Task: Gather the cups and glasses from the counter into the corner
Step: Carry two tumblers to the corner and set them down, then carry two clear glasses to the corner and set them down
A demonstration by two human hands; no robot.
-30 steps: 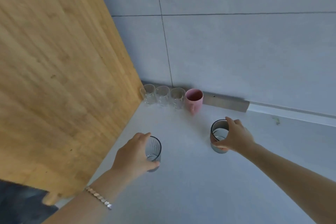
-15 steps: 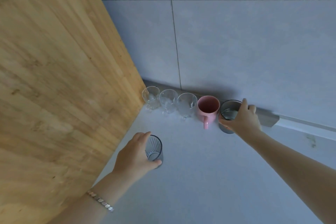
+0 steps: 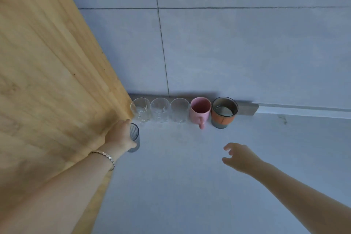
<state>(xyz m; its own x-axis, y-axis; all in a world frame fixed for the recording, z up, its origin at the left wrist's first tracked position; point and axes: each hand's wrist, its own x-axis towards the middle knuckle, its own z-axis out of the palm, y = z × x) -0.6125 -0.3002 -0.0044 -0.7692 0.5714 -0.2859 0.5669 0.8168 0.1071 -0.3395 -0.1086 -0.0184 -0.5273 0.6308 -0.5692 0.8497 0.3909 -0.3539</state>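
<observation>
Head view: left hand (image 3: 119, 135) grasps the ribbed smoky tumbler (image 3: 134, 137) by its wall; thin, slippery, breakable glass. Right hand (image 3: 239, 157) hangs released.

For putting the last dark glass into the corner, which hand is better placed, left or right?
Left. The left hand already grips the dark ribbed glass beside the wooden panel, just in front of the clear glasses. The right hand is empty, open and farther away.
</observation>
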